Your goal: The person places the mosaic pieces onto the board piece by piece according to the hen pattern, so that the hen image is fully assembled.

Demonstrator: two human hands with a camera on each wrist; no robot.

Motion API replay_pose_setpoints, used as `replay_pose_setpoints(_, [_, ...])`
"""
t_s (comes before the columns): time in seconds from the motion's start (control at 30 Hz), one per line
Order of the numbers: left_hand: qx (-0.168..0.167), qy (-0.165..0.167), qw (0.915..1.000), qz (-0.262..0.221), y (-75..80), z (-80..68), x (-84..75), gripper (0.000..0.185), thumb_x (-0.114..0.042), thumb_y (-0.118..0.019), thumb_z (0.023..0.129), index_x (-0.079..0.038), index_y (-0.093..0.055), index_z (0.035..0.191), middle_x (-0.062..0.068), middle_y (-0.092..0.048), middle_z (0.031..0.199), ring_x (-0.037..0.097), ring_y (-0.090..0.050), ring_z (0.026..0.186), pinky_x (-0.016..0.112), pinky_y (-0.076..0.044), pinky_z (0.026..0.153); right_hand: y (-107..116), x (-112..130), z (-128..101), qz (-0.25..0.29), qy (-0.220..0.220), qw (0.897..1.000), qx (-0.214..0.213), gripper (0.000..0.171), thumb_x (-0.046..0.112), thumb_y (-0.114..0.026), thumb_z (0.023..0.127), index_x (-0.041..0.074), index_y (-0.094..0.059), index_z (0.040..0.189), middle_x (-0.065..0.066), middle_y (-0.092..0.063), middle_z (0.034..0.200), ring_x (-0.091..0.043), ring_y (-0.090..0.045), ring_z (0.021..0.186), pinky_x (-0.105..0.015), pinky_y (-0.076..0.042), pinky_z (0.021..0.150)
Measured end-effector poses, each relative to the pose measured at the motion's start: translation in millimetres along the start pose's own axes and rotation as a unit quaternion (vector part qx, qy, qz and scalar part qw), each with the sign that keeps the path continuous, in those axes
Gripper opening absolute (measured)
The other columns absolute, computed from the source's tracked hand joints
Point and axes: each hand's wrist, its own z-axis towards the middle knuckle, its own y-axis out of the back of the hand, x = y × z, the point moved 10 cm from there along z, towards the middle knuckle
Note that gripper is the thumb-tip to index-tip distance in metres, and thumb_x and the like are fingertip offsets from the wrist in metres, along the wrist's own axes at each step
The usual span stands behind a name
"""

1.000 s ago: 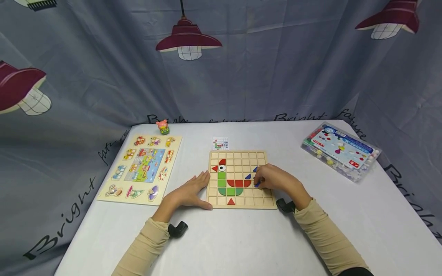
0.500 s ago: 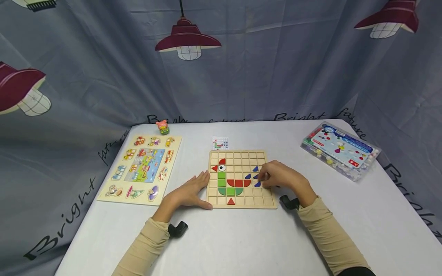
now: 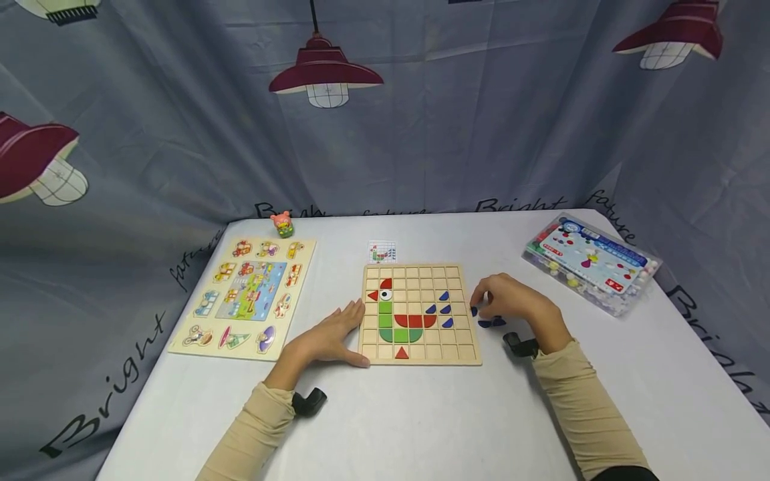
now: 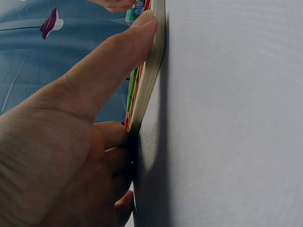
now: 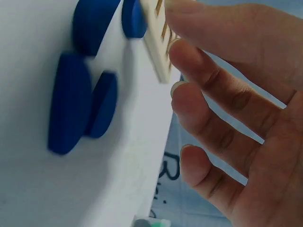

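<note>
A wooden grid board (image 3: pixel 427 277) lies mid-table, bearing a bird figure of red, green and blue pieces with an eye piece (image 3: pixel 386 294). My left hand (image 3: pixel 325 337) rests with spread fingers against its left edge; in the left wrist view the thumb (image 4: pixel 113 61) lies on the board's edge. Just beyond the right edge, my right hand (image 3: pixel 508 297) reaches down with bent fingers, their tips right at a blue curved piece (image 3: pixel 473 311). Other loose blue pieces (image 3: pixel 498 321) lie below the hand. The right wrist view shows a gap between the visible fingertips and a blue block (image 5: pixel 135 19).
A small picture card (image 3: pixel 381 252) lies behind the board. To the left is a vehicle puzzle board (image 3: pixel 225 327) with a pink-eared figurine (image 3: pixel 282 224) behind it. A clear plastic box of beads (image 3: pixel 592 264) sits at the back right of the white table (image 3: pixel 421 427).
My right hand has moved right, off the grid board to the loose blue pieces beside it. The blue pieces that it covered on the board now show. The left hand keeps its place.
</note>
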Motion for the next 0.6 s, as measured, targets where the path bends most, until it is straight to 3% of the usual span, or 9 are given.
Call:
replay_pose_setpoints(0.23, [0.004, 0.003, 1.0, -0.003, -0.6, -1.6, -0.4, 0.118, -0.055, -0.079, 0.072, -0.006, -0.012, 0.156, 0.009, -0.006, 0.165, 0.023, -0.005, 0.154, 0.041, -0.008, 0.127, -4, -7, 7, 0.002, 0.008, 1.0, -0.019, 0.021, 0.008, -0.079, 0.075, 0.007, -0.075, 0.096, -0.005, -0.068, 0.091, -0.019, -0.055, 0.081, -0.028, -0.049, 0.066])
replay_pose_setpoints(0.53, [0.005, -0.012, 0.9999, 0.006, 1.1, -1.7, -4.5, 0.116, -0.055, -0.078, 0.074, -0.002, -0.013, 0.155, 0.013, -0.007, 0.165, 0.025, -0.005, 0.154, 0.043, -0.008, 0.127, -10, 4, 10, -0.001, 0.044, 0.999, -0.025, 0.02, 0.002, -0.076, 0.076, 0.008, -0.072, 0.095, -0.003, -0.07, 0.089, -0.015, -0.057, 0.076, -0.026, -0.051, 0.062])
replay_pose_setpoints(0.6, [0.005, -0.014, 0.9999, 0.007, 1.2, -2.0, -5.2, 0.116, -0.055, -0.077, 0.074, -0.001, -0.013, 0.155, 0.013, -0.007, 0.165, 0.026, -0.005, 0.154, 0.043, -0.009, 0.127, -10, 0, 10, -0.003, 0.029, 0.999, -0.023, 0.018, 0.005, -0.077, 0.077, 0.008, -0.071, 0.094, -0.004, -0.069, 0.09, -0.015, -0.057, 0.076, -0.027, -0.051, 0.064])
